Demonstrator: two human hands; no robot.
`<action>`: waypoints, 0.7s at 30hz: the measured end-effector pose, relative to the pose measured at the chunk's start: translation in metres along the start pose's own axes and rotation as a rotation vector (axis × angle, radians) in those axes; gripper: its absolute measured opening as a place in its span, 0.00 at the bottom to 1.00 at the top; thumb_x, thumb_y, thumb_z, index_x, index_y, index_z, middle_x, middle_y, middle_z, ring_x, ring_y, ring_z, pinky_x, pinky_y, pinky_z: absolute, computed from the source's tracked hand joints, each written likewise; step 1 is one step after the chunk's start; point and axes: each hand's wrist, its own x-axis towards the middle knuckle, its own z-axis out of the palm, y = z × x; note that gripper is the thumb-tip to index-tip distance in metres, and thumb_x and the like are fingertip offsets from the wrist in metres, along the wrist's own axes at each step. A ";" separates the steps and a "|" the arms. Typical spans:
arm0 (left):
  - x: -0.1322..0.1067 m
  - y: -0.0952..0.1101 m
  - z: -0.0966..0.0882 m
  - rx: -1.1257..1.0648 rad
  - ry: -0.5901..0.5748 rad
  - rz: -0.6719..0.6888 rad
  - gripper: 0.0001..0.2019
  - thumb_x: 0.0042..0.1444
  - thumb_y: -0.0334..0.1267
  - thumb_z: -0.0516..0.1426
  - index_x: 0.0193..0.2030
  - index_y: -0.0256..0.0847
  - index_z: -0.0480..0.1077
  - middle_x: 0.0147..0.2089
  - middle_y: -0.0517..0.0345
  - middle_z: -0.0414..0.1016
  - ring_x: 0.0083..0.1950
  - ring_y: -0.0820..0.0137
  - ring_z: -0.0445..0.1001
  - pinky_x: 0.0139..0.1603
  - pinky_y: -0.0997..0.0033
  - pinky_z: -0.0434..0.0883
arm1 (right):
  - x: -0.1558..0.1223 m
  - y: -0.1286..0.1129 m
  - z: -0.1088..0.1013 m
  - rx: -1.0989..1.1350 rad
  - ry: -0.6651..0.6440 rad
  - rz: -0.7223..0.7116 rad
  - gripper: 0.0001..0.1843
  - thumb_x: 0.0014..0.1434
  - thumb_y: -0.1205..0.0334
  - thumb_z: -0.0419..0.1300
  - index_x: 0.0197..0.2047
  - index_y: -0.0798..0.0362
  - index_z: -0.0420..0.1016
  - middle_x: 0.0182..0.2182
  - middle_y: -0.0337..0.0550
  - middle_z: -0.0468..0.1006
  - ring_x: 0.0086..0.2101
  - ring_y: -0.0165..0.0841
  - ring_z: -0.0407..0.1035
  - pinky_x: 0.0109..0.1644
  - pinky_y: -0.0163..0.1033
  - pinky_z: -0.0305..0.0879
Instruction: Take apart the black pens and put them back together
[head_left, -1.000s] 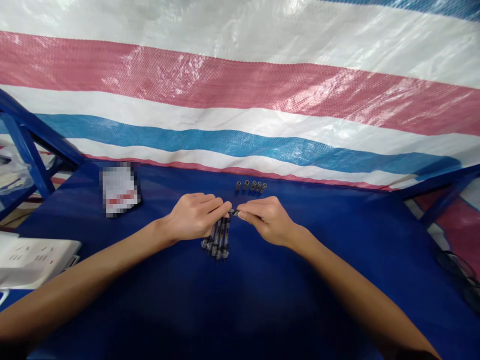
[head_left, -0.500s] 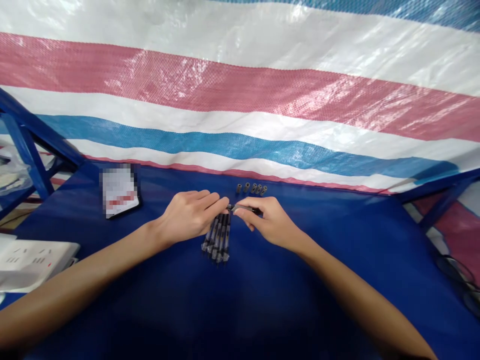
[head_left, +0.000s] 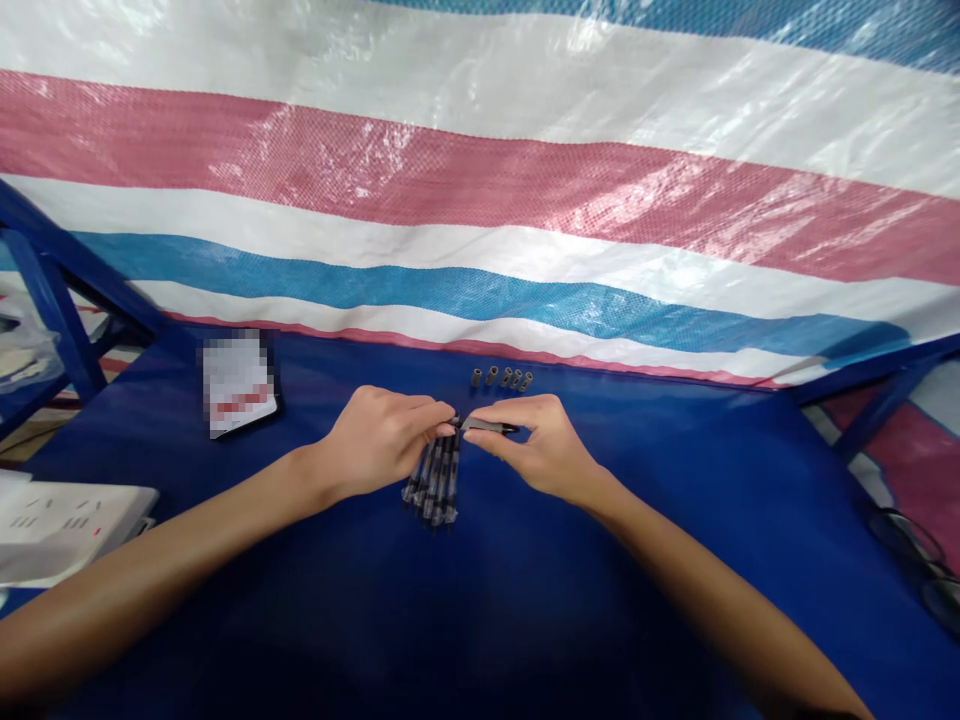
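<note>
My right hand (head_left: pixel 536 445) pinches a dark grey and black pen (head_left: pixel 487 426) between thumb and fingers, lying roughly level. Its black tapered end sticks out towards the palm. The thumb and fingers of my left hand (head_left: pixel 390 435) are closed at the pen's other end, where a small dark part shows between the two hands. Below my left fingers several slim black pens with clear middles (head_left: pixel 433 485) lie side by side on the blue table (head_left: pixel 600 580); their upper ends are partly hidden by that hand. Behind my hands stand several short, hollow dark sleeves (head_left: pixel 508 378) in a row.
A phone-like device with a blurred screen (head_left: pixel 238 385) lies at the back left. A white power strip (head_left: pixel 75 525) sits at the left edge. Blue metal frame bars (head_left: pixel 56 300) flank the table, and a striped plastic sheet (head_left: pixel 480 180) hangs behind it.
My right fingers have straightened along the pen, so more of it shows. My left fingers have drawn into a tighter pinch. The loose pens and sleeves lie as before.
</note>
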 end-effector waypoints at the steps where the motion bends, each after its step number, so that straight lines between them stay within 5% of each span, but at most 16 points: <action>1: 0.000 0.000 -0.001 -0.021 -0.007 -0.012 0.11 0.63 0.33 0.48 0.37 0.38 0.72 0.27 0.62 0.75 0.24 0.76 0.71 0.23 0.76 0.58 | 0.000 0.000 0.000 -0.006 0.021 -0.024 0.10 0.60 0.59 0.60 0.32 0.56 0.79 0.24 0.39 0.76 0.25 0.26 0.65 0.31 0.32 0.62; 10: 0.005 0.001 -0.011 -0.206 -0.160 -0.126 0.15 0.65 0.38 0.48 0.34 0.38 0.72 0.24 0.64 0.72 0.23 0.77 0.68 0.26 0.78 0.59 | -0.003 0.004 0.004 -0.097 0.164 -0.269 0.06 0.59 0.64 0.61 0.38 0.56 0.78 0.27 0.42 0.78 0.26 0.27 0.69 0.30 0.33 0.67; 14: 0.007 0.001 -0.013 -0.267 -0.223 -0.189 0.17 0.65 0.40 0.47 0.30 0.38 0.71 0.20 0.65 0.67 0.21 0.78 0.64 0.24 0.79 0.58 | -0.003 0.003 0.003 -0.103 0.118 -0.255 0.06 0.61 0.65 0.59 0.40 0.54 0.76 0.29 0.42 0.76 0.28 0.29 0.69 0.33 0.35 0.67; 21: 0.000 0.006 -0.005 -0.028 -0.020 -0.113 0.13 0.64 0.37 0.49 0.36 0.39 0.74 0.25 0.62 0.75 0.24 0.75 0.71 0.24 0.77 0.58 | 0.001 -0.003 0.002 0.044 0.068 -0.043 0.03 0.60 0.64 0.59 0.38 0.53 0.70 0.34 0.43 0.70 0.33 0.30 0.65 0.36 0.36 0.65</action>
